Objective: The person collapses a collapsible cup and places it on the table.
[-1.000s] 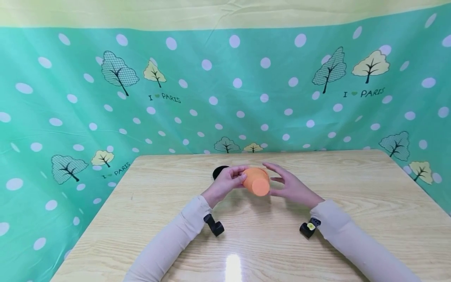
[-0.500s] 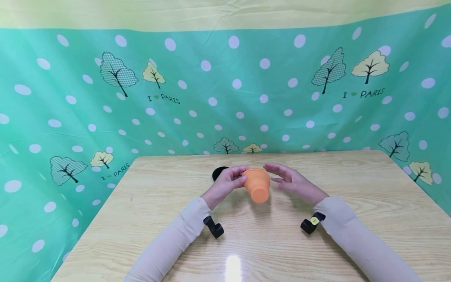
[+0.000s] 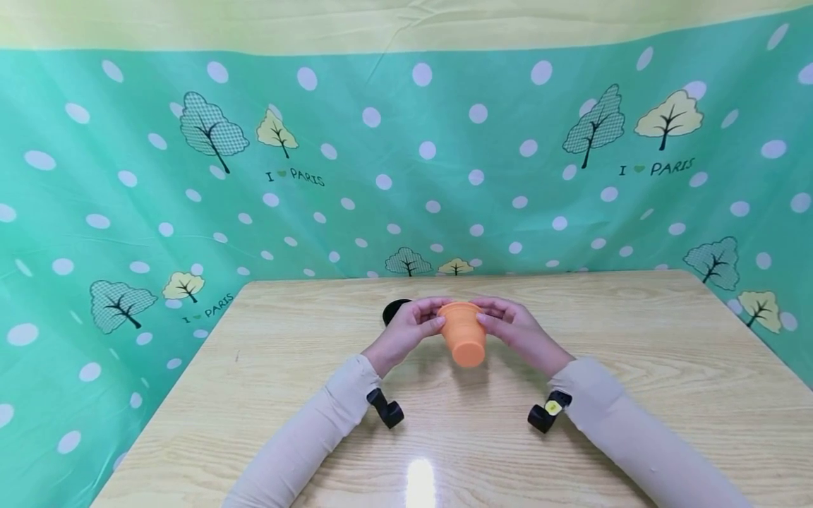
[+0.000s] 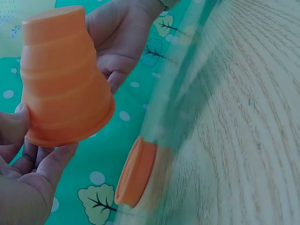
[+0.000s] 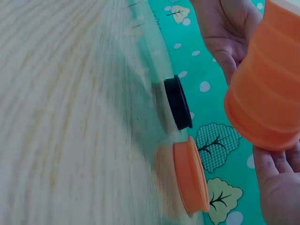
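Nearest the head camera, both forearms lie in pale sleeves, each wrist bearing a small black wrist mount low over the table. Ahead of these, at mid-table, an orange cup is held up off the wood, tilted so its narrow base faces the person and its wide rim points away; its wall is stepped in rings. The left hand pinches the cup's rim on its side, thumb against the near wall and fingers curled behind. The right hand has a matching pinch on the opposite side, thumb also on the near wall; its exact fingertip contact is partly masked by the cup. Inside of cup: not visible. Beyond the cup, an orange ring-like piece lies on the table, shown in the wrist views; beside it, just apart, sits a black disc, partly hidden by the left hand in the head view. A green patterned cloth hangs at the back. Findings of risk, by judgement: both grips are at the rim and the base is unsupported, so a slipping thumb could let the cup swing or drop; uneven squeezing could buckle the stepped wall, if it is soft; and lowering the hands carelessly could knock the pieces behind.
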Motion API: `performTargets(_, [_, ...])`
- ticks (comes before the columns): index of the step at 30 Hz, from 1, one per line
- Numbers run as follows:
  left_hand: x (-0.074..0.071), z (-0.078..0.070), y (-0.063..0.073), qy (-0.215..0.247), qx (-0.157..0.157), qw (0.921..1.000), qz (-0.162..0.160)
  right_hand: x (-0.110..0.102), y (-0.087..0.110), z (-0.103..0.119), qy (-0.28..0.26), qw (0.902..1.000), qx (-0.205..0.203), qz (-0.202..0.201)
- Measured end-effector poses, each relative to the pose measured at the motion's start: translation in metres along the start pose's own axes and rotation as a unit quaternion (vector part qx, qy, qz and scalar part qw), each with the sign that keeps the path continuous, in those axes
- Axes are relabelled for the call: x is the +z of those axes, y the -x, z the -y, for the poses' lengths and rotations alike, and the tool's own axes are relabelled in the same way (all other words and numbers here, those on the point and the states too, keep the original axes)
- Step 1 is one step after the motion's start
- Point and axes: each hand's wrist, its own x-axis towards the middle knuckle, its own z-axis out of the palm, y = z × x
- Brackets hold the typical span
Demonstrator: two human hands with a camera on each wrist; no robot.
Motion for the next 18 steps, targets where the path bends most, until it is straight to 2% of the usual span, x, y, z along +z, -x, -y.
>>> performTargets(6, [-0.0002,0.0005,-0.0003,0.003,0.006,1.0000,0.007,0.0043,0.0008,0.0026,0.005,0.9999,0.000,-0.012])
performTargets(14, [0.0036,-0.0037,-0.0019,-0.077,0.017,0.9967,-0.020,0.0050,0.0005,0.0057,0.046,0.9989,-0.005,0.003])
performTargets(18, [0.0048,-0.0055,-0.0009,-0.099,0.020,0.9944,-0.032,0.0059,0.0007,0.0081,0.056,0.9984,-0.010,0.004])
